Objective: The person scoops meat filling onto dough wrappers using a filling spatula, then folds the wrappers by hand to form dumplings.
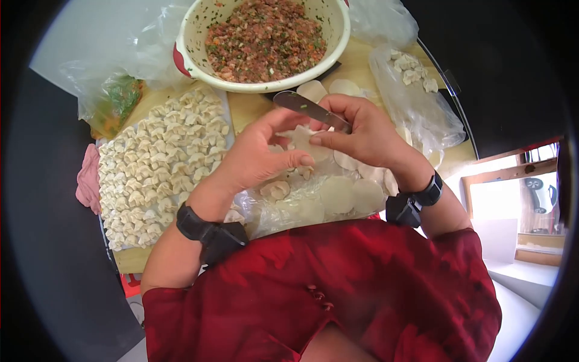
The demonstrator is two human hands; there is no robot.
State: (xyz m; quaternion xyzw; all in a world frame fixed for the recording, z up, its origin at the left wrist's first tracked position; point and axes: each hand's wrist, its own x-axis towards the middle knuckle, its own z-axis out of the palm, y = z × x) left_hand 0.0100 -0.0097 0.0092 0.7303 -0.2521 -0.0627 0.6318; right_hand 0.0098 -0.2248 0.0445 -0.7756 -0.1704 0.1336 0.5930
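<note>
Between my hands is a pale dumpling wrapper [303, 137], its folded edge pinched by the fingers of both. My left hand [253, 151] curls around the wrapper's left side, thumb in front. My right hand [365, 130] presses its thumb on the wrapper's right side and also keeps hold of a flat, round-ended metal spreading knife [307, 110]. The blade points up and left, with green bits on it. Whether filling lies inside the wrapper is hidden. Below, a finished dumpling [275, 190] and several round wrappers [338, 194] lie on clear plastic.
A white bowl [199, 71] of minced meat filling [265, 42] stands at the back. Rows of dumplings [169, 151] cover a sheet on the left. Plastic bags [416, 108] lie at right, one with dumplings; another bag [114, 102] holds greens. A pink cloth [88, 181] hangs at the left edge.
</note>
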